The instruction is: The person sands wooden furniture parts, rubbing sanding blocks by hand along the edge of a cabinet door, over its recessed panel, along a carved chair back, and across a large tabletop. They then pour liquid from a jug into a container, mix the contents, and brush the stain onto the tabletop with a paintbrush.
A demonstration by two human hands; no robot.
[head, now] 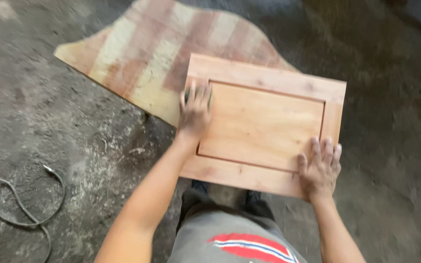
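Note:
A rectangular wooden panel door (264,122) with a raised frame and recessed centre lies flat in front of me. My left hand (195,111) presses on the frame's left side, fingers curled over a small dark piece, probably sandpaper, mostly hidden under the fingers. My right hand (320,168) rests flat on the panel's near right corner, fingers spread, holding it down.
Under the panel lies a curved-edged plywood sheet (147,53) with pale and reddish stripes on a dusty concrete floor (49,122). A looped dark cable (23,204) lies at the lower left. My grey shorts and dark shoes show below the panel.

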